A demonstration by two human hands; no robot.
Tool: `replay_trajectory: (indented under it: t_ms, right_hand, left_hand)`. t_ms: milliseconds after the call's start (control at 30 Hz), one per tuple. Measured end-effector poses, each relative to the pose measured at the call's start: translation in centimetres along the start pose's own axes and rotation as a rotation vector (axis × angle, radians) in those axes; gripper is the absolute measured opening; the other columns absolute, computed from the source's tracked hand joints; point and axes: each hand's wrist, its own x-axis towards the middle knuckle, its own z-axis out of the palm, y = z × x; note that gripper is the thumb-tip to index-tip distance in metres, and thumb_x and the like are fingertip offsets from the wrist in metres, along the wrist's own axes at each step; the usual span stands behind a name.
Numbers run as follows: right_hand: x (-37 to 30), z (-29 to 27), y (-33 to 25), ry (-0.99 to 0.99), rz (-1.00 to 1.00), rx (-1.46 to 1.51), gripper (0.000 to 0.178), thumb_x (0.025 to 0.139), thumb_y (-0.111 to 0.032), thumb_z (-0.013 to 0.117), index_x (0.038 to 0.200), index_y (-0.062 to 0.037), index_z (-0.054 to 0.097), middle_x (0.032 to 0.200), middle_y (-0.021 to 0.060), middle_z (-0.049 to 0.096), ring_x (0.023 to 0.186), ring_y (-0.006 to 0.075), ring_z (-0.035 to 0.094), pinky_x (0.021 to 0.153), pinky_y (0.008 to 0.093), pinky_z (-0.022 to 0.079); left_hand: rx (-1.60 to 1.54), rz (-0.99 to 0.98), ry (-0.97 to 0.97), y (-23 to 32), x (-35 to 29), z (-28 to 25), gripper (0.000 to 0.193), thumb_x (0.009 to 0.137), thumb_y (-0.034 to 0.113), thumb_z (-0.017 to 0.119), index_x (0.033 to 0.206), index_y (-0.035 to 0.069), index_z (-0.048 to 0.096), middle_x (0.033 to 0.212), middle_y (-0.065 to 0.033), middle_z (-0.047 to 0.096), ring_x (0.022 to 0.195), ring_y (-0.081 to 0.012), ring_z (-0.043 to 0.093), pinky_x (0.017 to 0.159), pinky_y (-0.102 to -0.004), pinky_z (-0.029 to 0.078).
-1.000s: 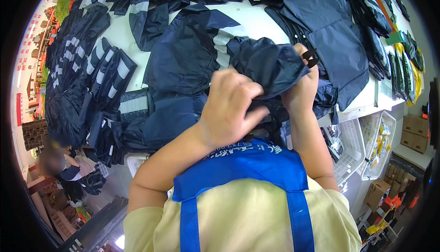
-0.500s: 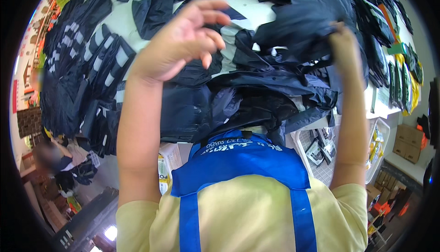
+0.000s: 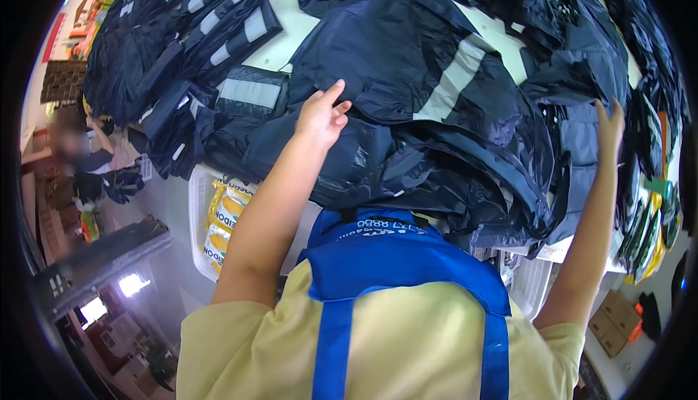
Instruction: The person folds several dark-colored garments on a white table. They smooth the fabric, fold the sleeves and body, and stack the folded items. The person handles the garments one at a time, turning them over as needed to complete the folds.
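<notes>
A dark navy jacket-like garment (image 3: pixel 378 44) with a wide silvery-grey band (image 3: pixel 456 80) lies spread across the middle of the table. My left hand (image 3: pixel 322 118) is over its near left part, fingers apart and holding nothing; whether it touches the cloth I cannot tell. Far to the right, my right hand (image 3: pixel 611 127) has its thumb and fingers spread beside a dark garment (image 3: pixel 582 138) with a layered, folded look. Nearer to me, more crumpled dark cloth (image 3: pixel 436 174) hangs over the table's front edge.
Folded dark garments with grey bands (image 3: pixel 225 25) are piled at the left. A white basket (image 3: pixel 198 204) with yellow-and-white packets stands below the table. Packaged garments (image 3: pixel 647 233) lie far right, cardboard boxes (image 3: pixel 618 320) below them. Another person (image 3: pixel 91 145) is at the far left.
My right hand has let go of the dark cloth it was moving and is now farther right. The left hand has come down nearer the cloth. The banded garment now lies spread, and the view has shifted.
</notes>
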Motion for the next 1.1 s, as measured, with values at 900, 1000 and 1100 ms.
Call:
replay_trajectory:
  t_ms: [900,1000,1100]
  right_hand:
    - [-5.4,-2.3,-40.5,-1.316,-0.605,1.031,0.018,0.075,-0.001,0.049,0.092,-0.0005,0.052,0.088,0.0058,0.059,0.086,0.0145,0.053,0.085,0.0266,0.041]
    - [-7.0,-2.8,-42.9,-1.321,-0.799,0.798,0.015,0.076,-0.001,0.052,0.090,-0.0007,0.053,0.084,0.0033,0.056,0.080,0.0123,0.051,0.076,0.0246,0.041]
    - [-9.6,-3.5,-46.0,-1.410,-0.929,0.747,0.015,0.076,0.002,0.063,0.089,-0.0002,0.055,0.078,0.0032,0.055,0.074,0.0084,0.050,0.067,0.0229,0.041]
  left_hand:
    - [0.520,0.633,0.491,-6.9,-9.3,-19.1,0.027,0.081,-0.001,0.061,0.104,0.007,0.049,0.086,-0.0002,0.048,0.074,-0.0073,0.049,0.066,-0.0213,0.042]
    - [1.026,0.738,0.245,-7.0,-11.4,-15.8,0.039,0.076,0.002,0.068,0.110,0.004,0.049,0.090,-0.0054,0.049,0.069,-0.0108,0.049,0.062,-0.0249,0.044]
    - [0.946,0.449,0.244,-7.9,-10.6,-14.7,0.049,0.074,0.006,0.071,0.117,0.004,0.048,0.100,-0.0124,0.051,0.091,-0.0271,0.054,0.081,-0.0357,0.046]
